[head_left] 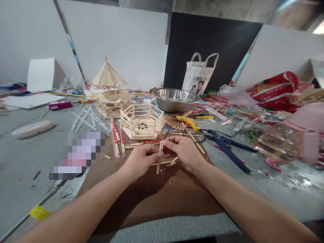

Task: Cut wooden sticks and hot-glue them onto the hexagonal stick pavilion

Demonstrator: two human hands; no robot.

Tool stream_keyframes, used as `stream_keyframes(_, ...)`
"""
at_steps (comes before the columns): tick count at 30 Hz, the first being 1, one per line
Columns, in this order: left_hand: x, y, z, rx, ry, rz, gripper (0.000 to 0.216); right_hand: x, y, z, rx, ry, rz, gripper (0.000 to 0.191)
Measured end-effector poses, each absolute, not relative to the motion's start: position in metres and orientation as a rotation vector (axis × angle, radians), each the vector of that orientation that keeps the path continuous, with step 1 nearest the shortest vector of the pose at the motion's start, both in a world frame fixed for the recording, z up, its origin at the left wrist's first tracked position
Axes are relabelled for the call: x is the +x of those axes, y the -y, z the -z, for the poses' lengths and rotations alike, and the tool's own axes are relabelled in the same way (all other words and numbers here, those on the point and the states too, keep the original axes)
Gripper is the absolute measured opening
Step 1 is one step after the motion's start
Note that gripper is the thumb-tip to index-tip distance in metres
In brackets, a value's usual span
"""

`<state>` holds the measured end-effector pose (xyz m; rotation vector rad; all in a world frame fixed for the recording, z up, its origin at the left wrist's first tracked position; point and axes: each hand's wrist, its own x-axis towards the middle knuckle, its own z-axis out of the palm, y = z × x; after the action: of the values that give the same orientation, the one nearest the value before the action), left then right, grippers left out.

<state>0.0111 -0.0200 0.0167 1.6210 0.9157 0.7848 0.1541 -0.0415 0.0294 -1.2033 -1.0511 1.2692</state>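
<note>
My left hand [141,159] and my right hand [182,151] meet above a brown board [152,192], both pinching a small frame of thin wooden sticks [160,161]. One stick runs upright between my fingertips and another crosses it flat. Just beyond my hands stands a six-sided stick fence model [141,121]. A stick pagoda [109,88] rises behind it to the left.
A steel bowl [175,99] sits at the back centre, a yellow glue gun [187,121] beside it. Blue-handled pliers [226,147] lie to the right. Packs of chopsticks [115,136] lie left of the fence. Coloured clutter and a clear bottle [280,141] fill the right side.
</note>
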Motion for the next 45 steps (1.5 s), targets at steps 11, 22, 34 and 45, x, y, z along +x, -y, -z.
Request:
stream_keyframes(11,0.006,0.014,-0.016,1.467,-0.937,-0.859,0.025,0.194,0.035,-0.041,-1.529,1.477,-0.920,0.025)
stream_keyframes(22,0.001,0.007,-0.018,1.360,-0.971,-0.954,0.025,0.226,0.023,-0.026,-1.954,2.203,-0.286,0.017)
stream_keyframes(34,-0.003,0.001,-0.019,1.285,-0.960,-1.113,0.023,0.226,0.020,-0.021,-1.909,2.320,-0.148,0.023)
stream_keyframes(45,-0.005,-0.002,-0.021,1.281,-0.951,-1.250,0.019,0.221,0.022,-0.024,-1.867,2.363,-0.157,0.021)
